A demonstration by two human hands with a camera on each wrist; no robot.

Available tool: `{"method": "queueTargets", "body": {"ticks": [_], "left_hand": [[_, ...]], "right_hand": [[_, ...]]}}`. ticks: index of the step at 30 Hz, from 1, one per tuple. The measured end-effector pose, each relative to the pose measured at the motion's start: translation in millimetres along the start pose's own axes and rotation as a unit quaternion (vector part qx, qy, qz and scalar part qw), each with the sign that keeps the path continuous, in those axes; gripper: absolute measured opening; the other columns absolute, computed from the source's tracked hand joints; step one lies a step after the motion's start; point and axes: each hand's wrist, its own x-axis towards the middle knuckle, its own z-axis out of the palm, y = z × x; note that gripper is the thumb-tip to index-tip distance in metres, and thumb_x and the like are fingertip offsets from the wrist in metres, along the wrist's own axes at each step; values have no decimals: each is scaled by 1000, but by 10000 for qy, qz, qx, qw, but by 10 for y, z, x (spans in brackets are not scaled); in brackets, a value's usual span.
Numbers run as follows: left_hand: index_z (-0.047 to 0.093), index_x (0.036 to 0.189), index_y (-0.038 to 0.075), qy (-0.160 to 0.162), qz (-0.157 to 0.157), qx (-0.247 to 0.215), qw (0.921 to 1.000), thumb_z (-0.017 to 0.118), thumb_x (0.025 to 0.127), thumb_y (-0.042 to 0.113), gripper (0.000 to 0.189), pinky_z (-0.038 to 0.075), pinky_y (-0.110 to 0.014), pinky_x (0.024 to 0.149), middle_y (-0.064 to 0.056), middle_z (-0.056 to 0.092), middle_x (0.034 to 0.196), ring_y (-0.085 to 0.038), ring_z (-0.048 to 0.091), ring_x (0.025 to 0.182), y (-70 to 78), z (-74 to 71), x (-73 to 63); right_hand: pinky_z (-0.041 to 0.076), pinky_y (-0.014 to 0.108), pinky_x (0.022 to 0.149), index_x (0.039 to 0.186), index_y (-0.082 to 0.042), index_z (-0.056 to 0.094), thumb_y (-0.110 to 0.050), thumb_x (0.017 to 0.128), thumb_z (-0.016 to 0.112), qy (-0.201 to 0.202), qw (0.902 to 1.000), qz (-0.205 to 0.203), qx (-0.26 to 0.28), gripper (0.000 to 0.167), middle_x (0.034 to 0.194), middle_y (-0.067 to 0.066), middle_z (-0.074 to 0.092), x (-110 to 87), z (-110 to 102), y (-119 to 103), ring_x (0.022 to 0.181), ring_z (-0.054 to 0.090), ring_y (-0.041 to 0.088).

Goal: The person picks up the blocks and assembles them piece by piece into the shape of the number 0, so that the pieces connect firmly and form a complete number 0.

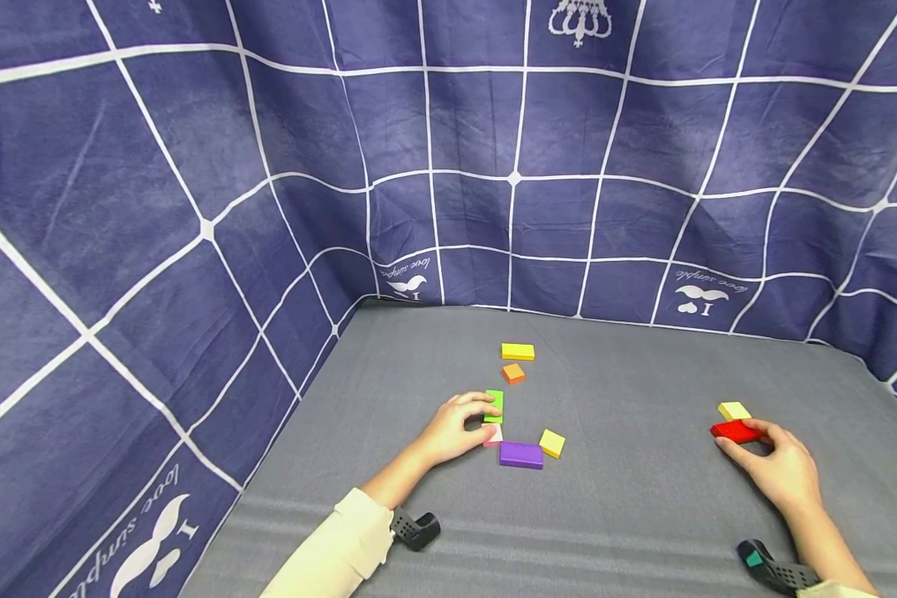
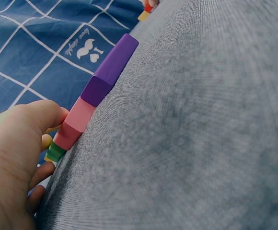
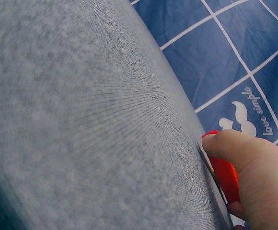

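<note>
My left hand [image 1: 452,428] lies beside a short row of blocks, its fingers loosely bent. Its index fingertip touches the green block [image 1: 496,400], and the thumb touches the pink block [image 2: 76,122]. Just right of these lies a purple block [image 1: 522,455], with a small yellow block [image 1: 552,443] against its right end. At the right of the table my right hand [image 1: 785,469] pinches a red block [image 1: 734,431] between thumb and fingers. A pale yellow block [image 1: 733,410] lies right behind the red one.
Farther back on the grey table [image 1: 628,498] lie an orange block [image 1: 513,373] and a long yellow block [image 1: 518,351]. A blue curtain [image 1: 463,124] with white lines hangs along the back and left edges.
</note>
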Motion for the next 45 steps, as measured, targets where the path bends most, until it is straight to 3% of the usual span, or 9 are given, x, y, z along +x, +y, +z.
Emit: {"method": "queueTargets", "body": {"ticks": [6,14,21,22,25,28,33,37,45], "left_hand": [[72,111,12,17,11,-26,10000,69,87,19,26,37,-51,101,-7,61,127,-30,53,121,11,-6,0],[72,112,12,-29,-11,11,10000,69,87,20,26,37,-49,101,-6,61,128,-29,53,120,27,-14,7],[72,112,13,-20,-15,35,10000,68,87,20,26,37,-50,101,-6,61,128,-29,53,120,17,-11,7],[72,112,12,-29,-29,14,10000,68,87,20,26,37,-50,101,-7,61,128,-29,53,120,13,-9,8],[72,112,12,8,-7,17,10000,68,87,19,26,38,-50,100,-7,61,127,-29,53,119,5,-2,7],[72,111,12,44,14,25,10000,68,86,19,26,38,-50,100,-7,61,127,-29,54,119,2,2,7],[72,111,12,49,60,15,10000,68,86,19,26,38,-50,100,-7,61,127,-29,54,119,-2,3,6],[72,111,12,51,95,5,9999,68,86,20,26,39,-49,100,-7,61,127,-29,54,119,0,0,3],[72,111,12,47,76,4,10000,68,87,20,26,38,-49,100,-6,61,126,-29,54,118,8,-3,-8]], "right_hand": [[34,54,82,120,9,56,-34,85,73,14,9998,98,147,58,116,35,53,-8,-4,-22,104,50,49],[34,34,71,119,5,61,-34,82,76,175,9998,28,65,55,112,29,59,-4,-13,-114,92,51,34],[36,48,75,119,6,59,-31,83,75,3,9996,-87,252,55,116,33,56,22,46,-285,101,53,45],[37,45,75,119,5,60,-31,82,76,4,9995,-153,268,54,117,31,56,29,65,-308,101,54,41],[37,33,71,116,1,63,-29,80,79,43,9983,-440,392,49,113,22,60,52,118,-380,90,55,11],[38,27,67,115,-2,65,-28,79,80,-81,9971,-606,461,47,108,18,64,73,156,-454,83,50,-1],[41,23,67,117,1,64,-26,80,80,-318,9956,-673,562,48,106,24,66,94,216,-549,86,60,20],[42,20,68,116,1,65,-23,79,81,-361,9940,-763,694,47,106,26,66,102,277,-615,89,61,30],[43,22,73,117,2,64,-21,80,80,-595,9904,-948,813,47,108,26,65,116,370,-755,96,61,40]]}}
